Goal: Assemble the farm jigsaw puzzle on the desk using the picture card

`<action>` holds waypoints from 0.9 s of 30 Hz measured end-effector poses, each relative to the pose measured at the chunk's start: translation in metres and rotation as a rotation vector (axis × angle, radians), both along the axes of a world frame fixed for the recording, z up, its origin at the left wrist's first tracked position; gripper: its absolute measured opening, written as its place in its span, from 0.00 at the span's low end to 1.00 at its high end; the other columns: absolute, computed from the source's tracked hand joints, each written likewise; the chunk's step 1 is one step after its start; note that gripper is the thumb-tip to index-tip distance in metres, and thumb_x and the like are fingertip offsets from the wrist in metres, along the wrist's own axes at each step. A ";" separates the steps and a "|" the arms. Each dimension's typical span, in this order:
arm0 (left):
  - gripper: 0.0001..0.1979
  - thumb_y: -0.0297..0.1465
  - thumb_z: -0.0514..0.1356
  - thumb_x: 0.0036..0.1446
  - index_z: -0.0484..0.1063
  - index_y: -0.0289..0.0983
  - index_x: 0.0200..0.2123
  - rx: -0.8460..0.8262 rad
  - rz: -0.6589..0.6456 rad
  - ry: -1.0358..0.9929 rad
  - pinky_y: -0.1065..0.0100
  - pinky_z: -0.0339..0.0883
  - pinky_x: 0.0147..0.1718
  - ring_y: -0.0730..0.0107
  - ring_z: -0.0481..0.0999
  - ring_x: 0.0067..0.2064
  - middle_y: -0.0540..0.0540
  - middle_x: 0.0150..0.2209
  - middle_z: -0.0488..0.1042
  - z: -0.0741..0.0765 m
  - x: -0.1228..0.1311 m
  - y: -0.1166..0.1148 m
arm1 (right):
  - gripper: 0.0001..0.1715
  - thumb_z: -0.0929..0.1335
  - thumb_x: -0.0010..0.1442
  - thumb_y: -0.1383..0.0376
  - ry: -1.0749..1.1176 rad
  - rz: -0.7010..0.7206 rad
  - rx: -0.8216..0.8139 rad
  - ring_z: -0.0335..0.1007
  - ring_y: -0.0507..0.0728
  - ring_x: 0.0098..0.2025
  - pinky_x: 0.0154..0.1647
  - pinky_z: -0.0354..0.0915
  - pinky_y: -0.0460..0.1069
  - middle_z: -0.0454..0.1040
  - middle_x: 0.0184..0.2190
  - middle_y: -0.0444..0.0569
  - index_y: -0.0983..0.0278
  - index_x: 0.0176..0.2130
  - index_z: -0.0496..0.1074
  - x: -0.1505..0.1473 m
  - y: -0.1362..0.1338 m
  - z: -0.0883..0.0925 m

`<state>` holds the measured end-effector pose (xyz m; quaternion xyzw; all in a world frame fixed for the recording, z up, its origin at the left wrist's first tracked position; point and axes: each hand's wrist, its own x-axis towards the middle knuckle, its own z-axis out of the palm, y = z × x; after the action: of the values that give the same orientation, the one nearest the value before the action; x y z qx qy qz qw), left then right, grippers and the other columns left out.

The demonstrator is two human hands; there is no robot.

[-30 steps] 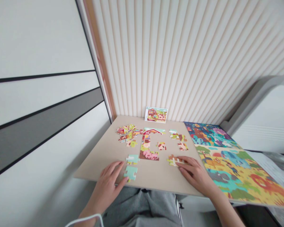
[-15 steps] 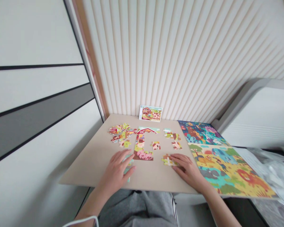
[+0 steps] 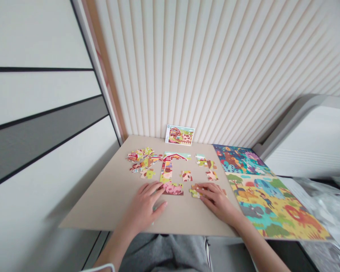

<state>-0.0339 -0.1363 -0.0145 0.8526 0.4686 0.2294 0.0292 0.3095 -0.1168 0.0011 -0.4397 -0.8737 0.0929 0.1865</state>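
Observation:
A partly joined farm jigsaw puzzle [image 3: 172,187] lies on the table, showing a red barn roof, a left edge and pink pigs. My left hand [image 3: 147,206] rests palm down, its fingers spread and the tips at the puzzle's lower left corner. Under my right hand [image 3: 218,200] is a joined strip of fence puzzle pieces [image 3: 194,191]; the fingers lie flat over it and hide much of it. A gap separates this strip from the pig section. Between and above the hands sits a loose cow puzzle piece [image 3: 186,175].
Loose puzzle pieces [image 3: 143,162] are heaped at the left. More pieces [image 3: 205,161] and a pink-and-white piece [image 3: 212,175] lie at the right. A picture card [image 3: 180,135] leans on the ribbed wall. Two finished puzzles, a dark one [image 3: 240,160] and a safari one [image 3: 272,204], cover the right side.
My right hand has slid left with the fence strip, closer to the pig section. My left hand has shifted right to the puzzle's corner, and covers the light-coloured pieces seen beneath it before.

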 end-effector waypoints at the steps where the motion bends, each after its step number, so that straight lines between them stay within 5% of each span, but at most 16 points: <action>1: 0.22 0.38 0.56 0.66 0.68 0.42 0.61 -0.004 0.001 0.002 0.48 0.59 0.63 0.56 0.66 0.62 0.42 0.61 0.69 0.000 0.000 0.000 | 0.22 0.63 0.71 0.61 -0.001 -0.003 -0.004 0.66 0.61 0.59 0.59 0.65 0.59 0.71 0.58 0.51 0.50 0.62 0.69 0.000 0.000 0.000; 27: 0.21 0.36 0.56 0.65 0.70 0.43 0.60 -0.031 0.004 -0.025 0.48 0.59 0.64 0.56 0.66 0.63 0.43 0.62 0.69 0.003 0.001 0.001 | 0.23 0.64 0.69 0.65 0.061 0.118 0.050 0.67 0.60 0.59 0.59 0.65 0.59 0.71 0.58 0.50 0.49 0.60 0.70 -0.025 0.018 -0.003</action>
<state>-0.0329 -0.1356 -0.0114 0.8481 0.4735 0.2328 0.0478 0.2844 -0.0987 -0.0021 -0.3796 -0.8940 0.0955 0.2183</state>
